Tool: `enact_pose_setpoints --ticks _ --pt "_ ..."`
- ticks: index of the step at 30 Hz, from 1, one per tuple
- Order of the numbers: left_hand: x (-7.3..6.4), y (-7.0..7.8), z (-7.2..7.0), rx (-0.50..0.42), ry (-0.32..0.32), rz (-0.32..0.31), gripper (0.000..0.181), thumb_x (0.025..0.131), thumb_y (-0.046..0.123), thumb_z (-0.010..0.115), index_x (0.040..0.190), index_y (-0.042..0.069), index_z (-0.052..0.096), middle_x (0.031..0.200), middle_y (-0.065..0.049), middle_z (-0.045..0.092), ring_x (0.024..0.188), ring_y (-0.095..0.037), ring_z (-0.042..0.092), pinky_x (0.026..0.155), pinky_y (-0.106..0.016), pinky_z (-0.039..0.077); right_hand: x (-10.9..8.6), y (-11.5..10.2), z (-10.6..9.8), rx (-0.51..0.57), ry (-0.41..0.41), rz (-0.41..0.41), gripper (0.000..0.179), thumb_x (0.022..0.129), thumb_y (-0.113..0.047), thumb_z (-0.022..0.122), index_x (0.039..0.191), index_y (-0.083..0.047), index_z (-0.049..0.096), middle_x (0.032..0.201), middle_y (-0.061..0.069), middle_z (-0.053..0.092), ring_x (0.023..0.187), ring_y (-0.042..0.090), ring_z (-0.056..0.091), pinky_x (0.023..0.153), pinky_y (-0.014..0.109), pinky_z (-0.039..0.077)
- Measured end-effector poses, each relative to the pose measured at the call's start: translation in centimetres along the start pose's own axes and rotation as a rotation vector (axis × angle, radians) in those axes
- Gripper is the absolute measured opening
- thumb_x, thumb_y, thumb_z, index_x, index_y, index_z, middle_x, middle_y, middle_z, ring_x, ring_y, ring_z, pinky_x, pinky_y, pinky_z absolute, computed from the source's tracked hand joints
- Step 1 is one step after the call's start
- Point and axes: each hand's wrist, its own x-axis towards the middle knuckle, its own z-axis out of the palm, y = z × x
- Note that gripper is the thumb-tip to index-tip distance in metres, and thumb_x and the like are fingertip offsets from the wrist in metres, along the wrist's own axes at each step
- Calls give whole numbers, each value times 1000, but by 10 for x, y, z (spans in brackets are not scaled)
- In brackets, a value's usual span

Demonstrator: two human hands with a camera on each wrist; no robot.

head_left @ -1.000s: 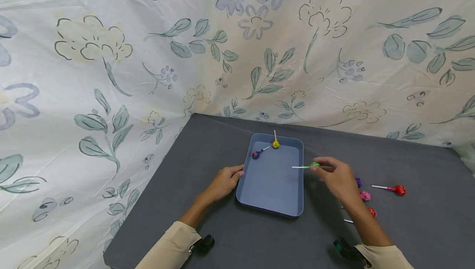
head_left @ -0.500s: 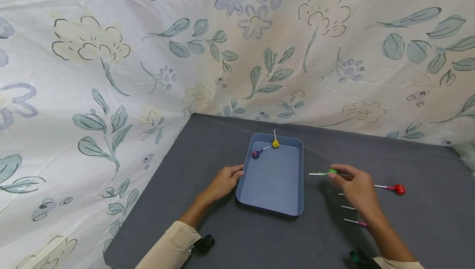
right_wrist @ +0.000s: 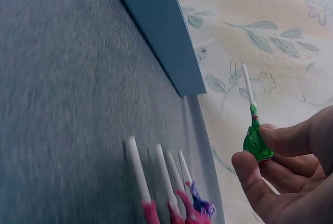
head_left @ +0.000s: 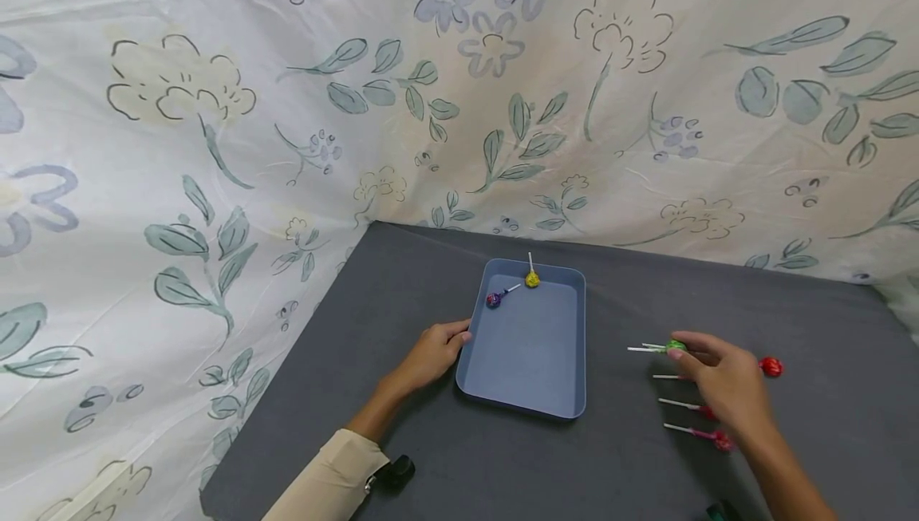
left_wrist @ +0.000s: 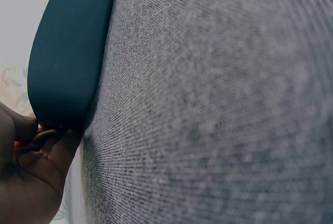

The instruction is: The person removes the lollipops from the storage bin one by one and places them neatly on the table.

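Note:
A green-wrapped lollipop [head_left: 675, 346] is pinched by its candy end between the thumb and fingers of my right hand [head_left: 728, 384], over the right part of the table. Its white stick points left; the right wrist view shows the green wrapper [right_wrist: 257, 143] close up. My left hand [head_left: 434, 353] pinches the left rim of a shallow blue-grey tray [head_left: 527, 353]. In the left wrist view, thumb and fingers [left_wrist: 47, 156] meet at the tray's wall [left_wrist: 67, 52]. Inside the tray's far end lie a yellow lollipop [head_left: 532, 279] and a purple one [head_left: 494, 299].
Several lollipops lie in a column under and beside my right hand, among them a pink-red one [head_left: 721, 440] and a purple-wrapped one [right_wrist: 203, 203]. A red lollipop [head_left: 771, 367] lies farther right, its stick hidden by the hand. Floral cloth [head_left: 467, 106] hangs behind the dark grey table [head_left: 402, 282].
My right hand has carried the green lollipop from the tray's right rim rightward and nearer, over the column of lollipops. The left hand and the tray have stayed in place.

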Motion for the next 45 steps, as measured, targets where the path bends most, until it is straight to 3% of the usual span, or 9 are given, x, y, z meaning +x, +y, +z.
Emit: enact_pose_setpoints --ticks 4,10,15,18,24,33,39,42,45 --pt "0 0 1 -6 5 12 41 114 13 50 148 -9 55 148 -22 61 139 -33 58 115 -53 47 -2 10 -11 -9 34 20 45 103 -34 72 138 -6 70 118 24 77 75 1 69 61 27 49" --pt "0 2 1 11 22 9 40 113 12 50 147 -9 56 147 -23 61 138 -34 59 114 -53 48 -1 23 -23 -24 57 77 44 106 -31 68 140 -3 68 118 26 76 75 -2 64 74 43 55" --pt "1 2 2 23 28 12 40 113 11 50 147 -9 57 147 -23 62 138 -34 59 114 -53 48 1 35 -29 -42 110 118 41 106 -25 67 138 0 68 119 28 75 67 -7 63 59 24 49" --pt "2 2 3 23 31 13 40 113 10 50 146 -10 57 146 -23 62 137 -35 60 114 -53 48 3 41 -32 -47 123 164 41 107 -24 67 140 1 66 123 30 73 66 -4 62 58 25 49" --pt "3 2 4 21 34 17 39 113 10 50 146 -10 57 146 -23 62 137 -35 59 114 -54 47 7 52 -40 -31 121 249 46 108 -24 65 145 1 61 126 31 71 67 -1 62 70 42 53" --pt "3 4 5 15 12 -1 41 113 10 49 148 -9 55 149 -22 60 140 -35 58 115 -53 47 13 68 -52 -74 137 278 48 106 -27 67 144 1 62 123 30 72 64 -7 54 61 29 46" --pt "4 6 5 8 23 1 40 113 10 49 148 -10 55 148 -22 61 139 -34 58 115 -53 46 17 80 -53 -107 133 297 48 105 -21 69 144 7 60 139 38 59 66 7 62 56 30 48" --pt "4 6 5 -1 26 3 40 113 10 49 148 -10 55 148 -23 61 139 -35 58 115 -54 46 19 85 -52 -95 126 334 47 107 -18 66 145 9 57 144 38 54 85 29 70 59 35 49" --pt "4 6 5 -5 26 3 40 113 9 49 147 -10 55 148 -23 61 139 -35 58 115 -54 46 22 90 -52 -83 116 360 47 107 -16 65 146 9 56 147 38 52 108 45 63 64 39 49"
